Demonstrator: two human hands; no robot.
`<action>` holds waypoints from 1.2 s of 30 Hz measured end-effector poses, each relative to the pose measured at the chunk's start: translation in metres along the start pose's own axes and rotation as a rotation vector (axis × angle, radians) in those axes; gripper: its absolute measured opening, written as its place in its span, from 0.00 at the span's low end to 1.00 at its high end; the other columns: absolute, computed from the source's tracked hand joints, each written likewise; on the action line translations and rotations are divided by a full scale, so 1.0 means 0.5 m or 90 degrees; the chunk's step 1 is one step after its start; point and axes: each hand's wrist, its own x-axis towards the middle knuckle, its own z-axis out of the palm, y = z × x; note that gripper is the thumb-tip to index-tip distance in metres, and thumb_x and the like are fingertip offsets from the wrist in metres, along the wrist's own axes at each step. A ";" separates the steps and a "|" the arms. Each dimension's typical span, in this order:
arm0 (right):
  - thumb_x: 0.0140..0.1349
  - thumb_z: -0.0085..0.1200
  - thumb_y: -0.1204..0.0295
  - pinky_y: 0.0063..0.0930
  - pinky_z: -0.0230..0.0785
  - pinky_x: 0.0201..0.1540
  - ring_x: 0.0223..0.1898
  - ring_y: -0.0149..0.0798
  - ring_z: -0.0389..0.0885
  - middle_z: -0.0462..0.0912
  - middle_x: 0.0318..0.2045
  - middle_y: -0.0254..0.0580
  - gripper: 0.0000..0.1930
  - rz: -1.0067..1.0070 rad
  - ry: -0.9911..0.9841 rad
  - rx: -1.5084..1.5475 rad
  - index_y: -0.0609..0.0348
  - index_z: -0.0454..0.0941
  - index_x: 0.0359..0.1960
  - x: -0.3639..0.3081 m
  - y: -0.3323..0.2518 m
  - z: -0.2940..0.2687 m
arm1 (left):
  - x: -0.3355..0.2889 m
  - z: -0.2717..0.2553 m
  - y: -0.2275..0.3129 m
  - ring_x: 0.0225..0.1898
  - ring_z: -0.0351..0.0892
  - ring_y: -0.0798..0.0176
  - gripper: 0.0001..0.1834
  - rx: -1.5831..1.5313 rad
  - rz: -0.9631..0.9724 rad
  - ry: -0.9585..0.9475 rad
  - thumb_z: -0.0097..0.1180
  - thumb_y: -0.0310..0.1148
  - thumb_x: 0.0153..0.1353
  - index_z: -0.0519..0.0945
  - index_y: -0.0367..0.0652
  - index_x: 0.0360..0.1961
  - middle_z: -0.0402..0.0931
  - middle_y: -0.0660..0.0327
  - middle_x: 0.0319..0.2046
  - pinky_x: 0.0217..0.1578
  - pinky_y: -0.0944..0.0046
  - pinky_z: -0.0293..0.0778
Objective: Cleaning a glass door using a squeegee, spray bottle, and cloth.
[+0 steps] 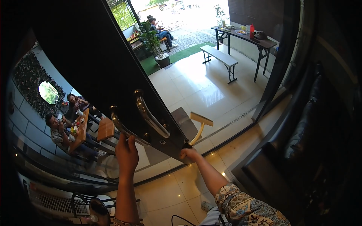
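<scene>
A dark-framed glass door [113, 41] stands ajar in front of me, with one curved metal handle [120, 123] on the side by my left hand and a second metal handle [151, 116] beside it. My left hand [127, 151] is closed around the lower part of the first handle. Right of the door's edge, my right hand [189, 153] grips a squeegee [197, 132] by its dark lower end. The squeegee's pale, curved neck and wide head point up and away from me, over the threshold. Part of its grip is hidden inside my fist.
Beyond the doorway are a white bench [220, 55], a folding table [266, 42] with a red bottle [252, 31], and a potted plant [162, 59]. Several people sit outside, some at a wooden table [81, 132]. A dark sofa [275, 150] stands right; a chair [98, 208] stands lower left.
</scene>
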 end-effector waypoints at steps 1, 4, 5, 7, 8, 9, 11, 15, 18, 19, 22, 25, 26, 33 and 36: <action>0.40 0.54 0.70 0.27 0.69 0.30 0.27 0.34 0.78 0.79 0.22 0.39 0.08 -0.001 0.006 0.001 0.61 0.75 0.22 -0.001 0.008 -0.010 | -0.001 0.002 0.005 0.25 0.75 0.50 0.09 -0.014 0.021 0.015 0.44 0.31 0.60 0.70 0.36 0.37 0.74 0.50 0.23 0.27 0.60 0.67; 0.34 0.57 0.67 0.27 0.69 0.37 0.32 0.37 0.78 0.79 0.26 0.45 0.14 -0.048 0.029 -0.204 0.56 0.77 0.27 0.033 0.080 -0.049 | -0.002 0.014 0.023 0.26 0.74 0.53 0.10 -0.033 0.039 0.013 0.44 0.31 0.60 0.70 0.35 0.38 0.74 0.50 0.25 0.29 0.62 0.67; 0.34 0.57 0.67 0.27 0.69 0.37 0.32 0.37 0.78 0.79 0.26 0.45 0.14 -0.043 0.031 -0.203 0.56 0.77 0.27 0.039 0.091 -0.061 | -0.004 0.011 0.024 0.27 0.74 0.55 0.10 -0.030 0.033 0.006 0.43 0.31 0.60 0.69 0.35 0.38 0.74 0.50 0.26 0.29 0.62 0.67; 0.34 0.57 0.64 0.33 0.69 0.39 0.35 0.45 0.78 0.80 0.29 0.49 0.17 -0.012 0.159 -0.271 0.56 0.77 0.29 0.031 0.104 -0.075 | -0.010 -0.002 0.019 0.27 0.73 0.57 0.11 -0.021 -0.050 -0.022 0.42 0.32 0.61 0.69 0.34 0.38 0.74 0.51 0.26 0.31 0.63 0.66; 0.37 0.56 0.62 0.36 0.69 0.41 0.39 0.49 0.76 0.79 0.31 0.52 0.18 -0.030 0.173 -0.335 0.55 0.77 0.32 0.008 0.085 -0.083 | -0.012 -0.004 0.020 0.28 0.73 0.57 0.11 -0.012 -0.017 0.003 0.42 0.32 0.61 0.69 0.34 0.38 0.74 0.50 0.26 0.31 0.64 0.66; 0.37 0.56 0.62 0.36 0.69 0.41 0.39 0.49 0.76 0.79 0.31 0.52 0.18 -0.025 0.166 -0.336 0.55 0.77 0.32 0.009 0.098 -0.094 | -0.016 -0.004 0.015 0.28 0.73 0.58 0.11 -0.003 0.017 0.029 0.42 0.32 0.61 0.69 0.34 0.38 0.73 0.50 0.27 0.32 0.64 0.66; 0.38 0.56 0.62 0.38 0.69 0.40 0.38 0.50 0.76 0.78 0.32 0.52 0.18 -0.162 0.228 -0.433 0.53 0.77 0.34 0.004 0.113 -0.134 | -0.025 0.000 -0.002 0.31 0.73 0.59 0.12 -0.018 -0.004 0.030 0.41 0.32 0.61 0.69 0.33 0.39 0.73 0.52 0.29 0.33 0.65 0.65; 0.39 0.56 0.62 0.40 0.69 0.38 0.36 0.52 0.75 0.78 0.30 0.49 0.16 -0.197 0.229 -0.455 0.49 0.77 0.34 -0.001 0.111 -0.193 | -0.033 -0.001 -0.012 0.43 0.69 0.62 0.15 -0.038 -0.049 0.030 0.41 0.33 0.62 0.68 0.33 0.45 0.72 0.54 0.40 0.45 0.65 0.62; 0.40 0.54 0.63 0.41 0.69 0.35 0.33 0.53 0.76 0.78 0.26 0.51 0.13 -0.199 0.277 -0.481 0.53 0.77 0.29 0.020 0.123 -0.233 | -0.036 0.019 -0.014 0.47 0.66 0.64 0.18 -0.083 -0.047 0.115 0.40 0.35 0.63 0.66 0.34 0.50 0.70 0.55 0.45 0.49 0.67 0.59; 0.40 0.53 0.63 0.41 0.69 0.33 0.32 0.54 0.76 0.77 0.24 0.52 0.12 -0.192 0.310 -0.507 0.54 0.77 0.26 0.025 0.112 -0.234 | -0.038 0.023 -0.022 0.47 0.66 0.64 0.18 -0.081 -0.044 0.124 0.40 0.35 0.63 0.66 0.34 0.50 0.70 0.55 0.45 0.49 0.67 0.59; 0.40 0.52 0.63 0.42 0.69 0.33 0.31 0.56 0.75 0.76 0.23 0.54 0.12 -0.228 0.308 -0.512 0.56 0.76 0.24 0.038 0.086 -0.224 | -0.044 0.048 -0.044 0.50 0.65 0.63 0.22 -0.199 0.012 0.210 0.41 0.34 0.63 0.60 0.38 0.56 0.66 0.54 0.49 0.51 0.65 0.59; 0.41 0.50 0.63 0.45 0.68 0.34 0.30 0.57 0.75 0.77 0.22 0.52 0.11 -0.287 0.328 -0.524 0.55 0.73 0.24 0.050 0.088 -0.259 | -0.082 0.159 -0.073 0.53 0.63 0.61 0.25 -0.233 0.110 0.295 0.41 0.32 0.62 0.54 0.40 0.60 0.63 0.54 0.52 0.53 0.64 0.58; 0.41 0.50 0.63 0.45 0.68 0.34 0.29 0.57 0.75 0.77 0.21 0.52 0.10 -0.321 0.345 -0.534 0.55 0.73 0.23 0.063 0.088 -0.265 | -0.091 0.182 -0.096 0.57 0.58 0.58 0.29 -0.244 0.144 0.280 0.42 0.30 0.61 0.50 0.41 0.62 0.58 0.52 0.56 0.57 0.62 0.53; 0.46 0.53 0.43 0.40 0.70 0.31 0.27 0.53 0.78 0.78 0.20 0.51 0.25 -0.466 0.379 -0.540 0.57 0.77 0.21 0.071 0.058 -0.261 | -0.150 0.329 -0.212 0.62 0.50 0.51 0.27 0.219 0.271 0.346 0.46 0.31 0.57 0.58 0.41 0.59 0.50 0.53 0.62 0.60 0.53 0.45; 0.47 0.50 0.40 0.40 0.69 0.32 0.28 0.54 0.78 0.77 0.20 0.51 0.30 -0.555 0.374 -0.496 0.60 0.76 0.23 0.094 0.057 -0.268 | -0.147 0.411 -0.253 0.63 0.48 0.51 0.28 0.361 0.254 0.346 0.48 0.33 0.54 0.61 0.41 0.57 0.49 0.56 0.62 0.59 0.45 0.43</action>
